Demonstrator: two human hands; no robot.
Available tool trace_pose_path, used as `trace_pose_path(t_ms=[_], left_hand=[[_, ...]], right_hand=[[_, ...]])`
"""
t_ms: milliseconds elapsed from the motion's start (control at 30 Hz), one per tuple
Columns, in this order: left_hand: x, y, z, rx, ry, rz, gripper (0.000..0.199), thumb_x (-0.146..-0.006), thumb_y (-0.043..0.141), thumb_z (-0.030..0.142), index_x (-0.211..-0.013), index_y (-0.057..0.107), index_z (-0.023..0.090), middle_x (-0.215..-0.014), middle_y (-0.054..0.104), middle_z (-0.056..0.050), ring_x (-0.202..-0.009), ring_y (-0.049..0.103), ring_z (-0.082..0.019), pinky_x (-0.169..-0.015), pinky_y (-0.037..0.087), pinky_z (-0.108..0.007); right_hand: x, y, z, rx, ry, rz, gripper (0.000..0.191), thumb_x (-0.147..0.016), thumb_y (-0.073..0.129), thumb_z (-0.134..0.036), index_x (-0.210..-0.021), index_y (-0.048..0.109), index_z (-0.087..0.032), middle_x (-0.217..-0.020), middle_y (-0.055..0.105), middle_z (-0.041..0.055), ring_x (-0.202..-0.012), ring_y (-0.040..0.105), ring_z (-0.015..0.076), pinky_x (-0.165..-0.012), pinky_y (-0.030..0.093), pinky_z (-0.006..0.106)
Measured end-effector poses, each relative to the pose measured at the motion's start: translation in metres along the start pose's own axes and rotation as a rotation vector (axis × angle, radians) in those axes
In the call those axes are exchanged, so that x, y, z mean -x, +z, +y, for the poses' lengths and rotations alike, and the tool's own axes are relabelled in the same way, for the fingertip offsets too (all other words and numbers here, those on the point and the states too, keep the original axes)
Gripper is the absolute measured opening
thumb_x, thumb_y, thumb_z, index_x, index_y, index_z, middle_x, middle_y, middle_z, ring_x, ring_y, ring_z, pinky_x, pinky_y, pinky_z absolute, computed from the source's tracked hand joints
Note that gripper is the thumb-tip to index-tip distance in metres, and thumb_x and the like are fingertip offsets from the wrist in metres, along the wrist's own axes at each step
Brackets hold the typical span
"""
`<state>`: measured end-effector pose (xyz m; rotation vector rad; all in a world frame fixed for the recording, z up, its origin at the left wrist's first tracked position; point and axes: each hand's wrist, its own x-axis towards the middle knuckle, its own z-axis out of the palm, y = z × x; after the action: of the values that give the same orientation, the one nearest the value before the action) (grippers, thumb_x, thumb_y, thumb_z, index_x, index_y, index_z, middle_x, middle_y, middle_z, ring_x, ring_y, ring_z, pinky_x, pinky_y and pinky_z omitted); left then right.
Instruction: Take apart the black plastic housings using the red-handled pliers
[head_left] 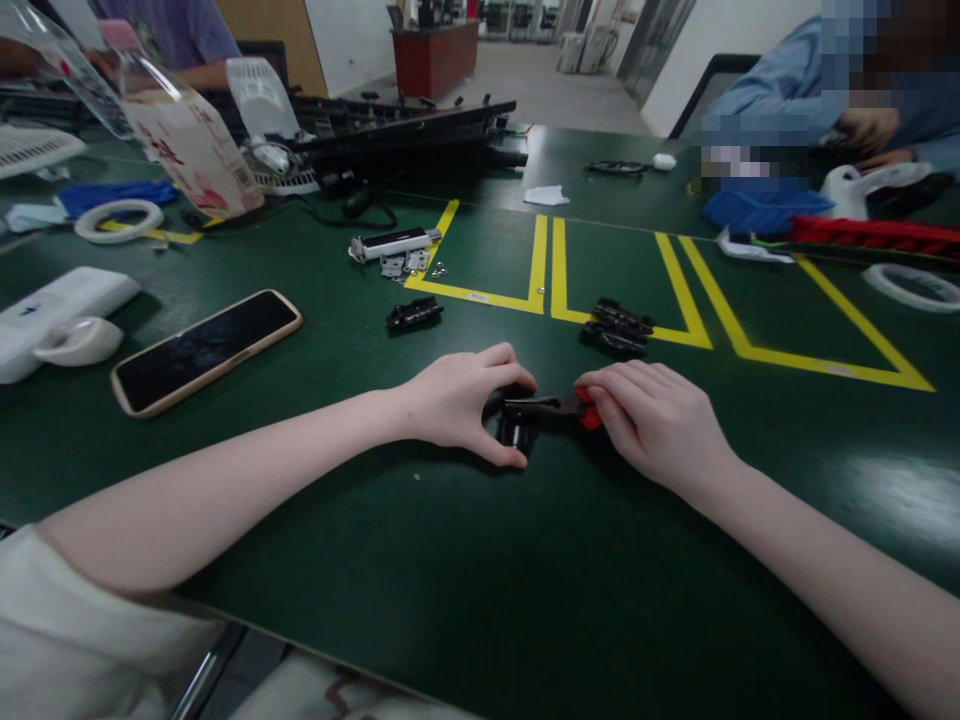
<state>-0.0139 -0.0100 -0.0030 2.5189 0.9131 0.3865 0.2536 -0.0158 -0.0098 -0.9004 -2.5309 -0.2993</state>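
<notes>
My left hand (480, 405) curls around a small black plastic part (517, 432), thumb on its near side and fingers on its far side. In my right hand (652, 415) are red-handled pliers (547, 405), gripped by the handles, their metal jaws lying over the top of the part. Whether the jaws bite on anything is too small to tell. Beyond my hands lie one similar black part (415, 313) on the left and further black parts (619, 326) on the right. A white and black device (394, 243) rests near small metal pieces (405, 264).
A phone (206, 350) and white plastic items (67, 305) lie to the left. Yellow tape (480, 297) marks boxes on the green table (450, 570). A bottle (187, 140), tape roll (118, 220) and long black frame (412, 135) stand farther back. Two people sit across the table.
</notes>
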Motion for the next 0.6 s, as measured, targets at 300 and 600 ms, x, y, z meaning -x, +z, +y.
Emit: trace_pose_path(t_ms=[300, 600], left_hand=[[0.001, 0.0, 0.0, -0.011, 0.002, 0.016, 0.074, -0.072, 0.078, 0.059, -0.127, 0.057, 0.014, -0.117, 0.057, -0.009, -0.092, 0.061, -0.02, -0.074, 0.05, -0.03], [0.004, 0.001, -0.003, -0.064, 0.046, 0.036, 0.09, -0.063, 0.075, 0.078, -0.126, 0.058, 0.017, -0.122, 0.059, -0.01, -0.095, 0.062, -0.024, -0.078, 0.047, -0.032]], right_hand=[[0.004, 0.0, 0.007, -0.173, 0.181, -0.004, 0.024, -0.101, 0.044, -0.026, -0.1, 0.067, -0.018, -0.089, 0.073, 0.0069, -0.079, 0.069, 0.0193, -0.067, 0.055, 0.034], [-0.001, -0.012, 0.002, -0.425, 0.346, -0.053, 0.027, -0.101, 0.043, -0.03, -0.096, 0.068, -0.021, -0.078, 0.071, 0.0027, -0.061, 0.064, 0.0135, -0.05, 0.045, 0.026]])
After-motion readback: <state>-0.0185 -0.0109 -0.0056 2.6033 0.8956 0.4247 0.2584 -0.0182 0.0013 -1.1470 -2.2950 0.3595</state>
